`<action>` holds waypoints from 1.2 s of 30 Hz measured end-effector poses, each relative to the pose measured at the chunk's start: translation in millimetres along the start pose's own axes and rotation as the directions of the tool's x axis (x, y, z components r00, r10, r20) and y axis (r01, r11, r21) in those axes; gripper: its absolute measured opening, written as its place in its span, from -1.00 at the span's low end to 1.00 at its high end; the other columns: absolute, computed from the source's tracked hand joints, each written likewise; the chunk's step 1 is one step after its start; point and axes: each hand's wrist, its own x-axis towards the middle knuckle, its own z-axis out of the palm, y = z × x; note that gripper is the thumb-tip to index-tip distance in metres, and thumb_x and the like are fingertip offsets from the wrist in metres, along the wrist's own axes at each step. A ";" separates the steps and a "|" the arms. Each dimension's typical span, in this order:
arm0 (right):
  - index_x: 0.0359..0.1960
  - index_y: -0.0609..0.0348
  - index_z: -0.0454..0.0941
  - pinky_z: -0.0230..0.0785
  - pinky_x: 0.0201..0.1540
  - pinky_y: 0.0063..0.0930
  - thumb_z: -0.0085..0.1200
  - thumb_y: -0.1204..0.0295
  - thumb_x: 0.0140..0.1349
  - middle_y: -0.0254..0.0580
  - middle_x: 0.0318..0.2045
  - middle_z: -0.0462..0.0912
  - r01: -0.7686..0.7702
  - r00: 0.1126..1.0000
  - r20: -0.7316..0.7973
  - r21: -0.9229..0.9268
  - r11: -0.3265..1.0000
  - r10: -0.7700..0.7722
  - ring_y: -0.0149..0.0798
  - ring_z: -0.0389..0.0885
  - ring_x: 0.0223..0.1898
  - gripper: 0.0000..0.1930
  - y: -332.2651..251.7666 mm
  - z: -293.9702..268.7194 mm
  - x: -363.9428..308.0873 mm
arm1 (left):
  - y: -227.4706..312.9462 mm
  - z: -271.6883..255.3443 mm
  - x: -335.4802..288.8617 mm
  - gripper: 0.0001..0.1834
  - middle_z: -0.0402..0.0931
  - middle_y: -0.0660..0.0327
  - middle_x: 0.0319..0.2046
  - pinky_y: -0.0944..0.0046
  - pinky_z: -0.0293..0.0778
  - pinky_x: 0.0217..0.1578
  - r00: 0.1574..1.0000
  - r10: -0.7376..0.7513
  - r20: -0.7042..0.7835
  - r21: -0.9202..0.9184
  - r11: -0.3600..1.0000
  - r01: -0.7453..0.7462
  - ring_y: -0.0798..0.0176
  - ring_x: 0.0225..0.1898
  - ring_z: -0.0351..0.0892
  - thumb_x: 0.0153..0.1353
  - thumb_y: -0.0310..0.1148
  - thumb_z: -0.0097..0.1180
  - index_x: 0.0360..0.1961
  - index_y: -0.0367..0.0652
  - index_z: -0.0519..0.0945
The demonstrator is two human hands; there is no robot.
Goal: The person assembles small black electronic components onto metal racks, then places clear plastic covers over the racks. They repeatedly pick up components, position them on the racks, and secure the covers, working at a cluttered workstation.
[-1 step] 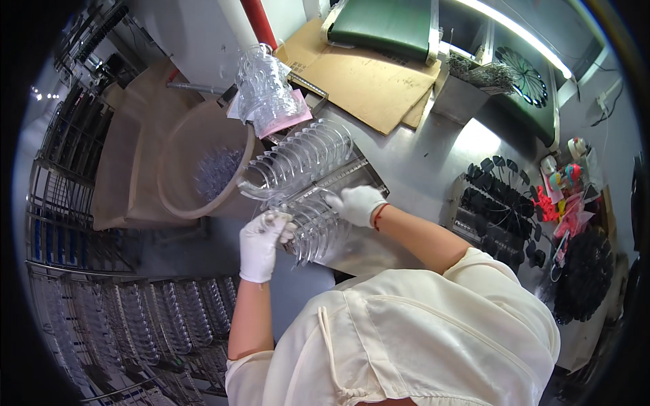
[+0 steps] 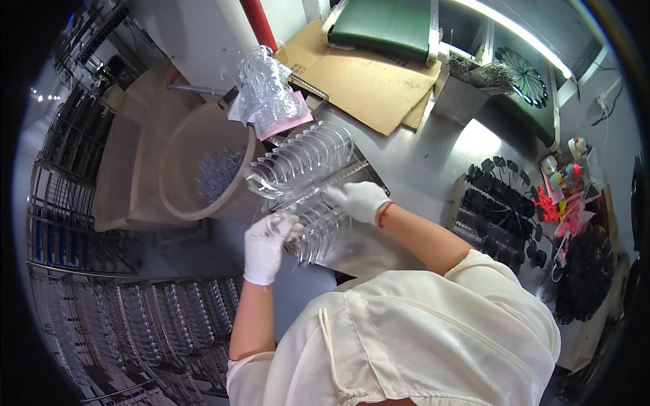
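Note:
Clear curved plastic pieces, lens-like, stand in two rows on a metal rack [image 2: 342, 177]. The far row [image 2: 305, 154] lies beyond the rack's middle bar, and the near row [image 2: 318, 233] is between my hands. My left hand [image 2: 265, 247], in a white glove, has its fingers curled at the left end of the near row. My right hand [image 2: 363, 202], also white-gloved, reaches in from the right with its fingers drawn together near the middle bar. Whatever either hand's fingertips hold is too see-through to make out.
A beige round bin [image 2: 169, 183] with clear scraps stands at the left. Bagged clear pieces [image 2: 261, 88] lie beyond the rack, near flat cardboard [image 2: 379, 88]. Black pieces fill a rack [image 2: 497, 210] at the right. Lower left, a shelf [image 2: 135, 325] carries more clear rows.
My left hand has shifted slightly right and its fingers now sit nearer the row. My right hand has moved very slightly. The rack stays nearly in place.

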 end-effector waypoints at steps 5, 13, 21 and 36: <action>-0.14 0.26 0.66 0.56 -0.26 -0.39 0.00 -0.11 0.48 -0.26 -0.35 0.74 0.008 0.907 0.157 0.921 0.389 -0.391 -0.31 0.70 -0.35 -0.43 7.1 -16.8 -39.6 | -8.2 35.9 -2.2 -0.67 0.67 0.16 -0.44 0.43 0.41 -0.48 0.971 -0.156 0.179 -0.130 0.975 0.181 0.44 -0.54 0.53 0.48 -0.25 0.06 -0.23 -0.35 0.67; 0.00 0.27 0.64 0.53 -0.04 -0.29 -0.03 0.13 0.51 0.03 -0.26 0.75 -0.038 0.999 0.001 0.575 0.817 0.046 -0.11 0.73 -0.18 -0.58 64.0 10.9 -14.5 | 86.4 -60.1 116.7 -0.47 0.55 0.18 -0.33 0.44 0.22 -0.50 0.868 0.253 -0.427 -0.442 0.779 -0.445 0.42 -0.46 0.34 0.56 0.04 -0.12 0.08 -0.28 0.57; -0.16 0.26 0.74 0.50 0.11 -0.02 -0.11 0.06 0.40 0.22 -0.14 0.73 0.057 0.992 0.113 -0.010 0.998 -0.056 0.24 0.69 -0.04 -0.50 33.8 24.8 1.8 | 109.4 -86.5 216.0 -0.49 0.67 0.12 -0.29 0.38 0.42 -0.39 0.870 0.243 -0.429 0.098 0.970 -0.222 0.37 -0.42 0.56 0.41 -0.01 0.11 0.09 -0.27 0.61; -0.18 0.23 0.66 0.49 -0.33 -0.41 -0.02 0.14 0.51 -0.22 -0.48 0.67 0.035 0.983 -0.155 0.681 0.732 0.097 -0.36 0.65 -0.48 -0.62 76.4 -17.7 -4.5 | 130.3 3.0 336.5 -0.81 0.68 0.14 -0.30 -0.02 0.56 -0.14 0.723 0.688 0.063 0.973 0.120 -0.199 -0.04 -0.25 0.68 0.20 -0.16 0.32 -0.41 -0.01 0.78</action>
